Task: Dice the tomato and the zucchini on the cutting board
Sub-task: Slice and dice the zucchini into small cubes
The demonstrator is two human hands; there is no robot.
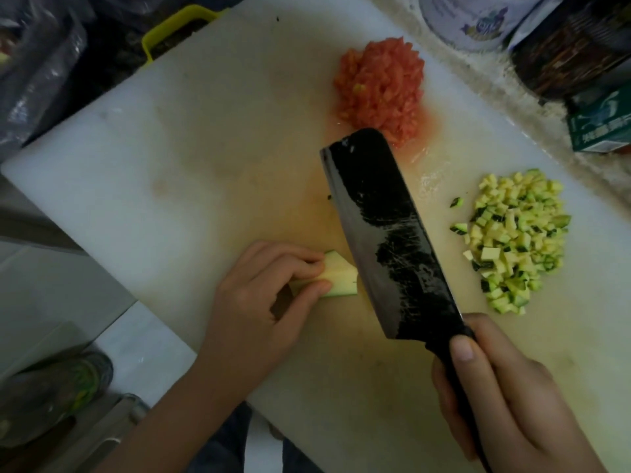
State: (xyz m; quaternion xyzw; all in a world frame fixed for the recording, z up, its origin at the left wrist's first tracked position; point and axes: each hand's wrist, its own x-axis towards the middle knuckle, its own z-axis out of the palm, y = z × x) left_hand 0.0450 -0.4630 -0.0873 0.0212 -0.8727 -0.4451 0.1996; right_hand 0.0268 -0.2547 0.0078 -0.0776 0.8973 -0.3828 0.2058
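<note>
On the white cutting board [177, 158] lies a heap of diced tomato [380, 88] at the far side and a heap of diced zucchini [515, 240] at the right. My left hand [263, 302] pinches a short piece of zucchini [338, 278] near the board's front. My right hand [505, 397] grips the handle of a black cleaver [386, 233]. Its blade stands against the right end of the held zucchini piece.
A white tin [471, 18], a dark packet [573, 52] and a green carton [601, 128] stand on the counter beyond the board's far right edge. A yellow-rimmed container [170, 32] and plastic bags [37, 70] are at the far left. The board's left half is bare.
</note>
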